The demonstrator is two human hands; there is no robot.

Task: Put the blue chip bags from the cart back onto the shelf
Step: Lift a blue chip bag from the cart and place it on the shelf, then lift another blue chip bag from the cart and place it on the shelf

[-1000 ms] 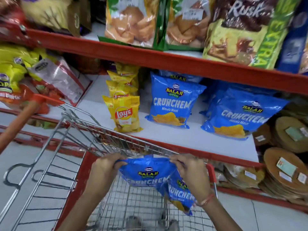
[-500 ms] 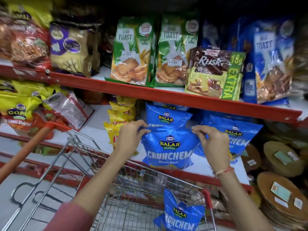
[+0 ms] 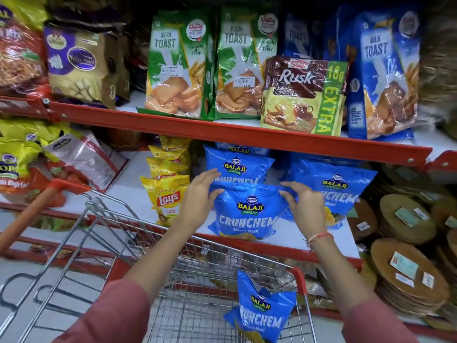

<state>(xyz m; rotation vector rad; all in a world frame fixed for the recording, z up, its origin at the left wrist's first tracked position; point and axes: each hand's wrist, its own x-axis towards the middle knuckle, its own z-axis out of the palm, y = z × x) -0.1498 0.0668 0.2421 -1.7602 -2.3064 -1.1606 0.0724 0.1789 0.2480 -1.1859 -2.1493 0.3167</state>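
Observation:
A blue Balaji Crunchem chip bag [image 3: 247, 214] stands upright on the white shelf [image 3: 128, 194], in front of a second blue bag [image 3: 237, 167]. My right hand [image 3: 305, 209] pinches its top right corner. My left hand [image 3: 199, 196] is at its top left corner with the fingers spread and only the thumb touching. A third blue bag [image 3: 338, 186] leans to the right on the same shelf. One more blue chip bag [image 3: 262, 315] lies in the wire cart [image 3: 106, 209] below, against its front right corner.
Yellow Lay's bags [image 3: 168, 199] stand in a row just left of the blue ones. The red edge of the upper shelf [image 3: 247, 134] hangs low over them, with toast and rusk packs above. Round brown packs [image 3: 408, 219] are stacked at right. The cart's orange handle [image 3: 27, 219] juts out at left.
Both hands lifted a blue bag out of the cart and set it on the shelf in front of another blue bag. My left fingers have spread off its corner.

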